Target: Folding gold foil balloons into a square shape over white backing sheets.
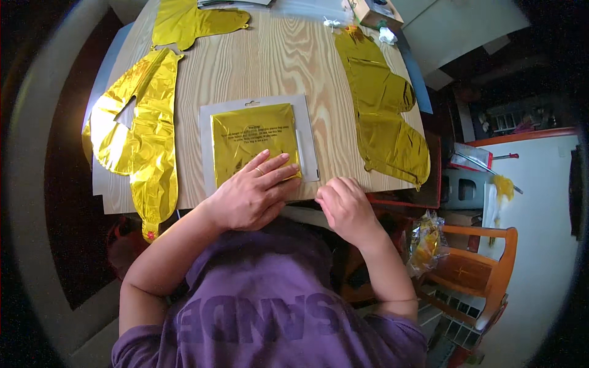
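Observation:
A folded gold foil balloon (253,135) in a clear printed bag lies on a pale grey backing card (205,141) with a hanging slot, near the table's front edge. My left hand (251,190), a ring on one finger, rests flat over the pack's lower right part with its fingers stretched out. Just right of the card, at the table edge, my right hand (346,208) is closed, thumb and fingers curled together. What it pinches, if anything, is hidden.
Flat gold foil balloons lie at the left (153,135), far left (196,23) and right (386,110) of the wooden table (276,61). A tissue box (374,13) and crumpled tissue (387,35) are at the back right. A wooden chair (469,270) with a clear bag (426,242) stands to the right.

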The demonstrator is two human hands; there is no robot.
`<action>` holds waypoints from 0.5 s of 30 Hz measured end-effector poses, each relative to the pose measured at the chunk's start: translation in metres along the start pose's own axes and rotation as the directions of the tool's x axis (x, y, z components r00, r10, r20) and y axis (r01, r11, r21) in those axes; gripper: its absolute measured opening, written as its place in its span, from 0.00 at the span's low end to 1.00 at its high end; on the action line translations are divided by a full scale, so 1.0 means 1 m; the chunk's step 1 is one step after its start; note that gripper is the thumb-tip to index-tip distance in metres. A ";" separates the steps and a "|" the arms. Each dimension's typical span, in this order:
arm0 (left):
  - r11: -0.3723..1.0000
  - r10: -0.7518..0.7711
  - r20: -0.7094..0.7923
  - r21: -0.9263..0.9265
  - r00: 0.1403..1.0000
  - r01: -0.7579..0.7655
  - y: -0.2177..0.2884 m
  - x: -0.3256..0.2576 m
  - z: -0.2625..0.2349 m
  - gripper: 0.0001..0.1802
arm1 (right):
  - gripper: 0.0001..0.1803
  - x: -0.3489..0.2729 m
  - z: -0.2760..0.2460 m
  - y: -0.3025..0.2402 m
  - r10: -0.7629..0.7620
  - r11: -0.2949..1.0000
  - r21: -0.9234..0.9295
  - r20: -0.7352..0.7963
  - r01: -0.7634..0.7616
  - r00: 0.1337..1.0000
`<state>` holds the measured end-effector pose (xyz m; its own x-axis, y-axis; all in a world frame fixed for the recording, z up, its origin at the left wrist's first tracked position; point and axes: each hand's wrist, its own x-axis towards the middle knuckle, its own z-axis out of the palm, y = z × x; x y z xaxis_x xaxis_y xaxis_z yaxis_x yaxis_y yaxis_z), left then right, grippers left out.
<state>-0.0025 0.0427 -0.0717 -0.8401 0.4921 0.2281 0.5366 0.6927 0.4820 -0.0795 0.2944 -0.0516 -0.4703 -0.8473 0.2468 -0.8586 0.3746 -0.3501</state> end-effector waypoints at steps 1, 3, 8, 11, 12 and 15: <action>1.000 -0.001 0.005 0.003 1.000 0.001 0.000 0.000 0.000 0.29 | 0.10 0.001 0.000 -0.001 -0.003 1.000 0.001 0.006 0.003 1.000; 1.000 -0.007 0.012 0.012 1.000 0.007 0.000 -0.002 0.001 0.30 | 0.10 -0.006 0.000 -0.012 -0.076 0.984 0.165 0.064 0.065 0.995; 0.998 0.063 -0.006 -0.022 0.998 -0.064 0.002 0.000 -0.010 0.34 | 0.08 -0.015 -0.006 -0.044 -0.138 0.859 0.509 0.134 0.051 0.981; 0.980 0.197 -0.119 -0.007 0.973 -0.199 0.004 -0.005 -0.009 0.33 | 0.11 0.004 -0.015 -0.034 0.036 0.871 0.490 0.009 -0.036 0.999; 0.967 0.253 -0.167 0.002 0.953 -0.256 0.004 -0.007 -0.007 0.32 | 0.10 0.011 -0.017 -0.033 0.068 0.876 0.481 -0.036 -0.043 0.997; 0.961 0.247 -0.238 0.184 0.939 -0.206 0.014 -0.014 -0.003 0.22 | 0.10 0.027 -0.014 -0.029 0.082 0.853 0.517 -0.003 -0.069 0.997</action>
<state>0.0168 0.0437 -0.0658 -0.6757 0.5078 0.5343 0.7032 0.6615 0.2606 -0.0703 0.2658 -0.0224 -0.5399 -0.8126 0.2196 -0.5945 0.1834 -0.7829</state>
